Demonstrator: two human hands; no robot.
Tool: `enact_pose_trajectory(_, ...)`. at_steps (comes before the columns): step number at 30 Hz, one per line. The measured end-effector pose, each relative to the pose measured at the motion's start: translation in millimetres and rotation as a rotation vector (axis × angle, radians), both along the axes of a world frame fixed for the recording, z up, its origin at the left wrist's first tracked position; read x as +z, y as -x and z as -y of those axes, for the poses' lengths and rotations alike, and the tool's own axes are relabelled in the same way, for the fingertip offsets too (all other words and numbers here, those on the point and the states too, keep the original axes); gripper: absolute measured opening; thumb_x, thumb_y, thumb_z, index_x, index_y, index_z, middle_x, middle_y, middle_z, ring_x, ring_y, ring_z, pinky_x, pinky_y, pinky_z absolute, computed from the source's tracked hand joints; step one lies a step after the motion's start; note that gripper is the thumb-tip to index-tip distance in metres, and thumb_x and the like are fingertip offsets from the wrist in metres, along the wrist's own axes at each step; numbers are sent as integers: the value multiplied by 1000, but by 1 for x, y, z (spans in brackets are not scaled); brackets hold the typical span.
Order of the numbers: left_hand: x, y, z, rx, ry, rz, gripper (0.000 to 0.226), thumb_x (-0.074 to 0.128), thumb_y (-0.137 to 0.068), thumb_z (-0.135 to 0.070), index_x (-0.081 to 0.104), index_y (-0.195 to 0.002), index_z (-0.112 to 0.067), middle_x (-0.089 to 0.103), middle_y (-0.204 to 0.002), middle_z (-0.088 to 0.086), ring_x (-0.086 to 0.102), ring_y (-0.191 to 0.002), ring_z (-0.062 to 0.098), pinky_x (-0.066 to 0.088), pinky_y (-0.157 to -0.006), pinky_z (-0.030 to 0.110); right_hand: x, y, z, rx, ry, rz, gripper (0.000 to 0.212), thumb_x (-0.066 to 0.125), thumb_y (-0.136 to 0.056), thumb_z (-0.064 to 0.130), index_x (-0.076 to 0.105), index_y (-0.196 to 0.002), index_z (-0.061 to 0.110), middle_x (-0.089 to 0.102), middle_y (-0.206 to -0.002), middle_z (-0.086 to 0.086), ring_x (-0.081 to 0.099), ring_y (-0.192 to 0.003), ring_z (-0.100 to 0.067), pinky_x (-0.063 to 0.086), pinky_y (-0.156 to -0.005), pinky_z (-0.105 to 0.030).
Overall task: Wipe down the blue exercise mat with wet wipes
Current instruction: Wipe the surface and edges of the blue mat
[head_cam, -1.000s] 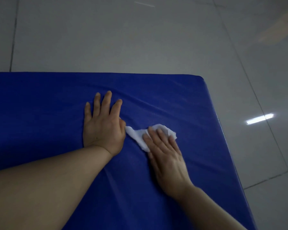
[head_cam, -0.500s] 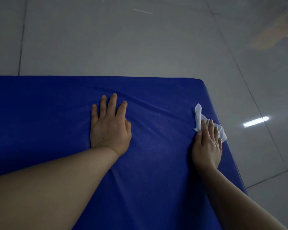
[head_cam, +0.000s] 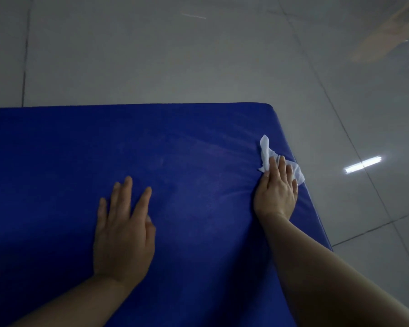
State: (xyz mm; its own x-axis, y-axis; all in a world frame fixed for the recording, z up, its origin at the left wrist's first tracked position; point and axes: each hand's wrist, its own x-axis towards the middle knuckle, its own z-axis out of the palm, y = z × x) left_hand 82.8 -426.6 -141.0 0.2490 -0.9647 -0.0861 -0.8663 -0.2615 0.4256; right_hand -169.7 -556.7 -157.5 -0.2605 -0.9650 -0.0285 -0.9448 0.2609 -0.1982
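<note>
The blue exercise mat (head_cam: 64,156) fills the lower left of the head view, its far right corner near the middle right. My right hand (head_cam: 278,192) lies flat with straight fingers on a crumpled white wet wipe (head_cam: 267,153), pressing it onto the mat close to the right edge. Part of the wipe sticks out beyond the fingertips and over the edge. My left hand (head_cam: 123,232) sits over the middle of the mat, palm down, fingers spread and straight, slightly blurred.
Grey glossy floor tiles (head_cam: 198,62) surround the mat at the back and right. A ceiling light reflection (head_cam: 363,166) shines on the floor to the right of the mat's edge.
My right hand swept the wipe from the mat's middle to its right edge a second ago and has stayed there since. My left hand has slid back towards me.
</note>
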Motion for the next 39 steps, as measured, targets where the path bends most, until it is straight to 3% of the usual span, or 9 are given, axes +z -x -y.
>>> enact_pose_trajectory(8, -7, 3, 1, -58, -34, 119, 50, 40, -91, -15, 42, -141, -8, 23, -153, 20, 20, -142, 37, 13, -115, 54, 16, -12, -11, 76, -86, 45, 48, 24, -103, 22, 19, -151, 21, 12, -160, 3, 4, -147, -16, 3, -119, -34)
enact_pose_trajectory(12, -8, 2, 1, -80, -51, 129, 53, 46, -89, -18, 42, -141, -8, 23, -154, 20, 20, -142, 37, 15, -113, 54, 18, -81, -80, 514, -4, 81, 46, 42, -94, 12, 42, -140, 14, 39, -148, -5, 32, -137, -24, 26, -115, -40)
enact_pose_trajectory(15, -8, 1, 2, -88, -48, 127, 53, 42, -89, -25, 44, -140, -9, 26, -152, 22, 22, -141, 38, 16, -112, 54, 14, -110, -130, 825, -46, 143, 50, 42, -93, 19, 40, -143, 17, 41, -148, 0, 34, -138, -18, 29, -114, -39)
enact_pose_trajectory(19, -9, 0, 1, -82, -30, 127, 55, 35, -90, -23, 39, -143, -11, 19, -156, 17, 14, -144, 33, 8, -115, 50, 19, -46, -95, 566, -28, 181, 45, 44, -93, 7, 45, -138, 7, 47, -141, -10, 49, -124, -29, 40, -103, -39)
enact_pose_trajectory(26, -9, 0, 2, -89, -25, 127, 57, 34, -89, -25, 35, -145, -13, 17, -157, 15, 11, -145, 31, 2, -116, 47, 22, 42, -46, -104, -71, 84, 48, 27, -104, 18, 19, -151, 16, 14, -159, -2, 7, -147, -21, 9, -119, -39)
enact_pose_trajectory(29, -10, 0, 1, -90, -19, 117, 56, 36, -89, -24, 38, -143, -11, 20, -155, 17, 14, -144, 32, 6, -115, 49, 18, 1, -65, 38, -12, 130, 47, 33, -102, 12, 29, -148, 15, 26, -155, -1, 18, -145, -21, 16, -119, -41)
enact_pose_trajectory(32, -11, 0, 2, -88, -9, 104, 55, 39, -89, -22, 39, -143, -10, 21, -155, 18, 15, -144, 33, 9, -115, 51, 20, -54, -116, 451, -13, 222, 40, 35, -95, 7, 48, -133, 11, 53, -131, -6, 50, -120, -27, 44, -100, -46)
enact_pose_trajectory(35, -10, 0, 1, -94, -1, 105, 56, 39, -87, -24, 41, -142, -9, 22, -154, 19, 16, -143, 35, 10, -114, 51, 17, -72, -160, 726, -31, 215, 49, 43, -94, 15, 38, -143, 18, 44, -146, -1, 35, -138, -20, 29, -113, -39)
enact_pose_trajectory(39, -10, 0, 1, -91, -8, 126, 56, 38, -89, -24, 37, -144, -11, 19, -156, 17, 13, -144, 32, 5, -115, 48, 18, -21, -122, 381, 47, 258, 48, 49, -89, -8, 49, -135, 5, 50, -139, -13, 49, -124, -32, 38, -102, -38)
